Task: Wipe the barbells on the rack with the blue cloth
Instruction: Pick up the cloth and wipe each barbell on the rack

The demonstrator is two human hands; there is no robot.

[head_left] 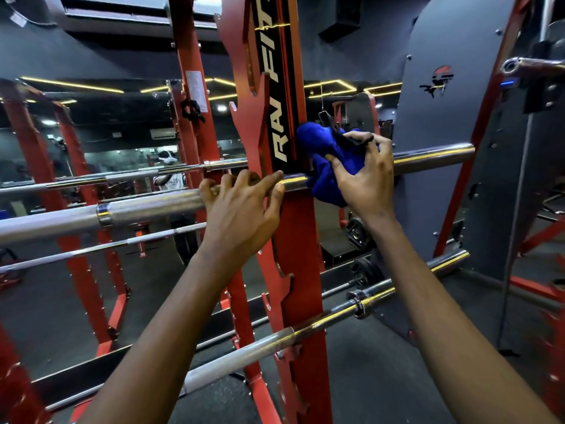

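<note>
A steel barbell [146,208] lies across the hooks of a red rack upright [298,240] at chest height. My left hand [241,209] curls its fingers over this bar just left of the upright. To the right of the upright, my right hand [365,175] grips a bunched blue cloth [324,160] and holds it around the same bar. The bar's chrome sleeve [434,157] sticks out past the cloth. A lower barbell [321,327] rests on the rack near knee height.
A mirror behind the rack reflects more bars and red frames [91,185]. A grey machine shroud [443,117] stands right of the rack. Another bar end [532,67] juts in at the upper right. Weight plates [365,270] sit on the dark floor.
</note>
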